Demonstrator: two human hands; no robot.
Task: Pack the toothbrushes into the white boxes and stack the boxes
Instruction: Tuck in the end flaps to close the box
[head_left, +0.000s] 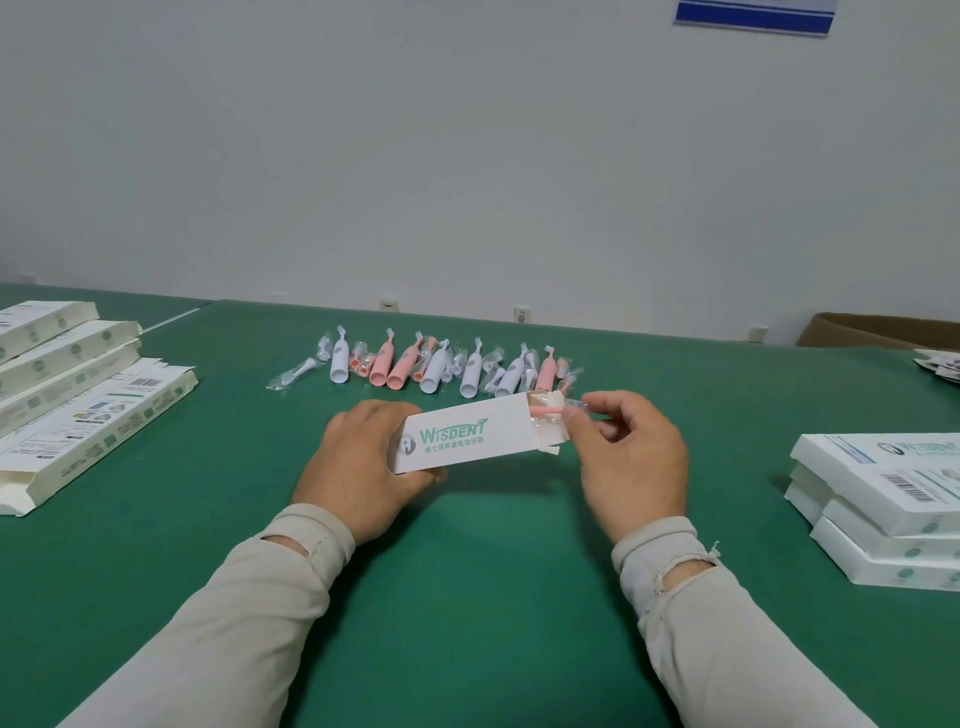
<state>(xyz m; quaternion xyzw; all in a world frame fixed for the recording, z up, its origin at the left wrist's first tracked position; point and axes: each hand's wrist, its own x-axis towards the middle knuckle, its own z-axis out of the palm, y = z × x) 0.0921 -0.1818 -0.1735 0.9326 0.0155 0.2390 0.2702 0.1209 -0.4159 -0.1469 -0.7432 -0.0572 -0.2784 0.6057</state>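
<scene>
Green felt table (467, 597) under a white wall, left hand (363, 467) gripping a white printed cardboard box (467, 434), right hand (628, 457) pinching a pink plastic toothbrush (546, 411) at its open end; loose toothbrushes (431, 364) behind, stacked white boxes (883, 499) at right

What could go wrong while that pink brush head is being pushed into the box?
1. The pink brush head enters past loose flaps; it might snag and crease one.
2. The left hand grips the white box only at its closed end, so it could tilt under a hard push.
3. The right hand pinches just the tip, and its clear wrapper may slip.
</scene>
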